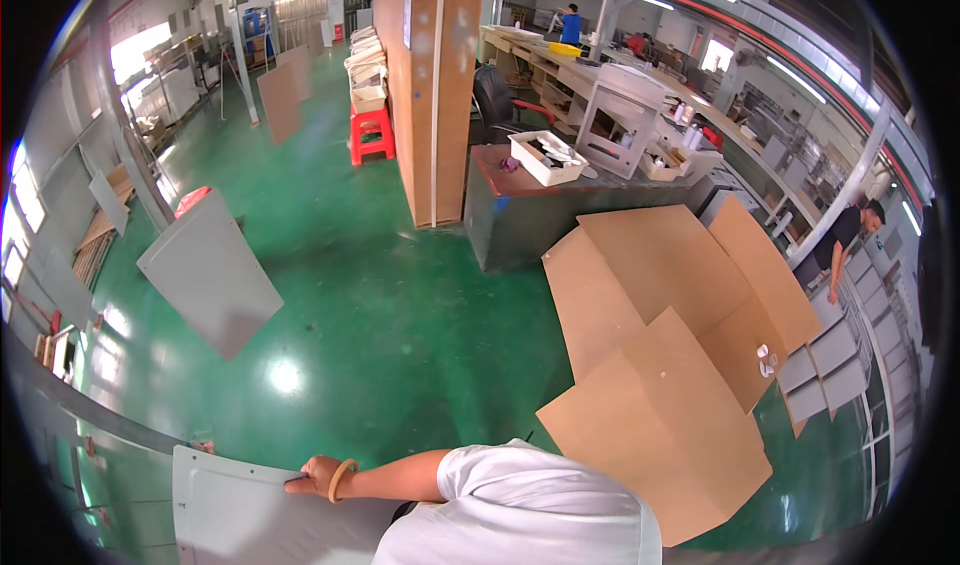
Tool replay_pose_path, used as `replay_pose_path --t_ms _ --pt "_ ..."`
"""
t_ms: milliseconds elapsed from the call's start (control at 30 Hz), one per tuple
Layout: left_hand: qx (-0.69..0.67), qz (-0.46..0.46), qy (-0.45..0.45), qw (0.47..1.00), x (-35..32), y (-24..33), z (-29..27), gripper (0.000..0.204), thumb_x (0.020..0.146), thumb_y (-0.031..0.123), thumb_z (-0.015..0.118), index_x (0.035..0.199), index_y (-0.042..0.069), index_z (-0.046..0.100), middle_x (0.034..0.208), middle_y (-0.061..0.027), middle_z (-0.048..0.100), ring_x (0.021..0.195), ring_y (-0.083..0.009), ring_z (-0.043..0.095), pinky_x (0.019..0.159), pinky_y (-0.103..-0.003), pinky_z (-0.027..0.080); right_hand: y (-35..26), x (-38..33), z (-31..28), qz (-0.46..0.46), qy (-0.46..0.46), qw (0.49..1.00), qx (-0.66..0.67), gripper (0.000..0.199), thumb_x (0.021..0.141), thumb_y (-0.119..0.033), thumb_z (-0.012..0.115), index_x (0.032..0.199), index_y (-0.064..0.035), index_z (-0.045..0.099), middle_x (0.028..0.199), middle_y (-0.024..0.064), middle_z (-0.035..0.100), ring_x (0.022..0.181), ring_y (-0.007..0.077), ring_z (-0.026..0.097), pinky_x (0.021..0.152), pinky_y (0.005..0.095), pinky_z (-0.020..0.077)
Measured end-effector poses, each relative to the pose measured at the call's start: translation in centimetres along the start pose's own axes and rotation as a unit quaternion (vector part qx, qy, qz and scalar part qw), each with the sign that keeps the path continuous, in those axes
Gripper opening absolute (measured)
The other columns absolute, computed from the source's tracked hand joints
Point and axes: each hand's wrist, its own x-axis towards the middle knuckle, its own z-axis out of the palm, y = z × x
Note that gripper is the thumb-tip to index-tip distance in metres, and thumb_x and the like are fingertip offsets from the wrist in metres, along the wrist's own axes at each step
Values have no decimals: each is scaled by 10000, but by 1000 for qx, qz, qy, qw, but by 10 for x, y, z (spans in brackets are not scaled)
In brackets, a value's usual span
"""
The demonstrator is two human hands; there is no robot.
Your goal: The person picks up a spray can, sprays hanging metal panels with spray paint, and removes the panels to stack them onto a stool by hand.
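My right arm, in a white short sleeve, reaches across to the left along the bottom of the head view. A tan bracelet (343, 479) sits at its wrist. My right hand (320, 477) is closed over the upper edge of a light grey panel (240, 520). Small holes run near the panel's rim, and its lower part goes out of the picture. My left hand does not show. Ahead on the left, another grey panel (210, 275) stands tilted above the green floor, with something red behind its top edge.
To the right lies a large opened cardboard box (650, 415), its flaps spread. Behind it stands a dark desk (500, 230) with a white tray (548, 158), beside a wooden column (440, 95). Red stools (372, 137) stand farther off. A co-worker (850, 233) bends over grey panels at far right.
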Motion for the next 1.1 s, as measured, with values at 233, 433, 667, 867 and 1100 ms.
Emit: replay_pose_path --t_ms 233,433,667,867,1100 --pt "-82 4 -32 996 31 -19 4 664 773 392 551 1285 8 375 1277 -175 421 1076 -276 465 901 -361 366 11 -7 -4 -73 47 996 20 617 716 -519 647 530 51 504 469 180 420 451 246 410 553 346 418" --pt "53 -32 190 980 -32 56 -117 682 756 439 509 1278 14 403 1324 -136 410 1129 -277 477 896 -335 399 -31 -14 -63 -25 19 990 134 323 689 -264 698 571 10 572 501 21 502 491 86 393 436 299 363" --pt "-36 63 -26 997 -28 43 -46 714 679 382 627 1232 -12 408 1087 -144 538 976 -310 579 713 -348 508 -20 31 -60 -19 32 997 61 481 723 -384 682 576 35 495 477 11 372 487 98 316 443 300 326" --pt "74 43 -23 996 -19 36 -32 728 667 424 636 1211 -9 418 1097 -140 525 974 -281 580 753 -351 486 -27 35 -78 -83 4 994 73 409 750 -322 663 648 51 530 509 -5 397 527 73 341 466 279 335" --pt "122 -12 -10 992 -1 21 -61 623 722 331 613 1220 6 429 1071 -110 547 954 -240 589 761 -329 481 -29 57 -113 -127 -49 988 67 382 743 -321 676 699 47 584 555 -43 451 559 50 382 491 248 354"
